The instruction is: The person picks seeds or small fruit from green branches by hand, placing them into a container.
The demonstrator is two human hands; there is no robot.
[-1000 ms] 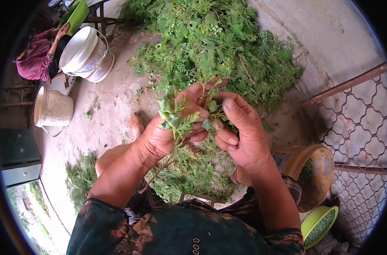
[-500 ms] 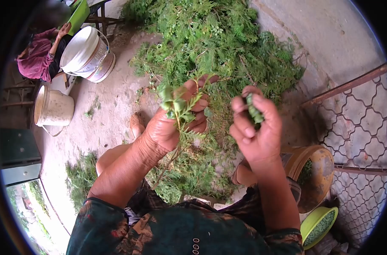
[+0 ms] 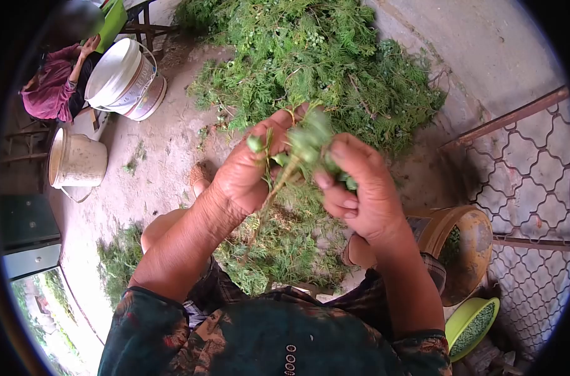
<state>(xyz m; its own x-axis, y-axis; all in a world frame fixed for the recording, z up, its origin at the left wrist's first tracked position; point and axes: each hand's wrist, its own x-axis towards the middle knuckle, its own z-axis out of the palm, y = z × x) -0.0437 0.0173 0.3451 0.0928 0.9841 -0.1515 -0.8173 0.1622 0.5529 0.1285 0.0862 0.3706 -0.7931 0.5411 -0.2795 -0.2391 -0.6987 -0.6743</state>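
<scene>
Right hand (image 3: 360, 191) back at the sprig (image 3: 291, 160) from its raised position, fingers pinching green cones; left hand (image 3: 250, 175) grips the sprig stem above the cuttings pile (image 3: 322, 56).

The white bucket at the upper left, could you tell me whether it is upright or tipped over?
Tipped. The white bucket leans on its side on the ground, its open mouth turned toward the camera and its interior looks empty.

sprig (image 3: 297, 153) blurred, co-worker (image 3: 50, 88) partly cut off
</scene>
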